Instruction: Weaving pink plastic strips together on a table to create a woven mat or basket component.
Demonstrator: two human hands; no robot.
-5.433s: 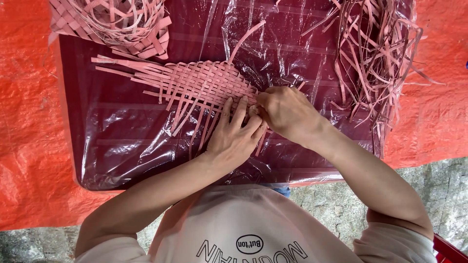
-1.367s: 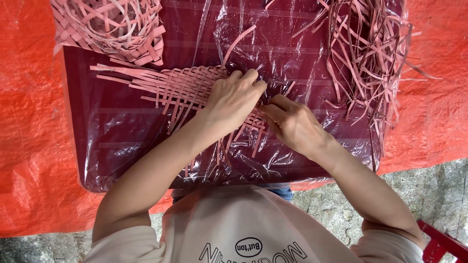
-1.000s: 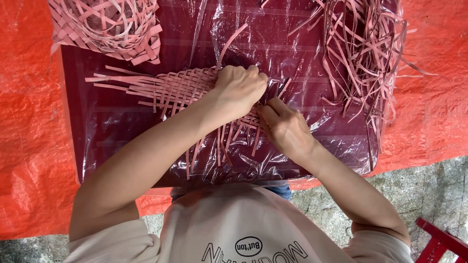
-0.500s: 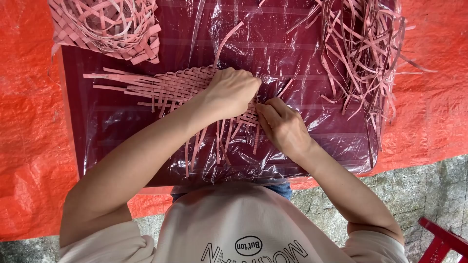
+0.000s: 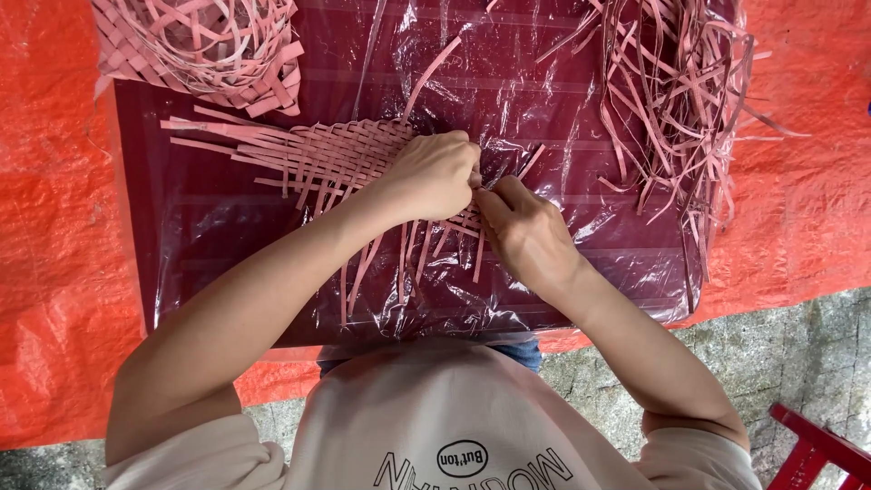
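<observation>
Matt pink paper-like strips form the flat woven mat [image 5: 349,154] on a dark red counter [image 5: 218,245] wrapped in glossy, crinkled clear plastic film [image 5: 590,236]; beneath lies a shiny, coarse-woven orange tarpaulin [image 5: 54,272].

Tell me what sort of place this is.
Probably an outdoor, ground-level craft spot for hand weaving. An orange tarp lies over rough stone ground, and a plastic-wrapped maroon board carries a half-woven pink strip mat beside loose pink strips.
</observation>
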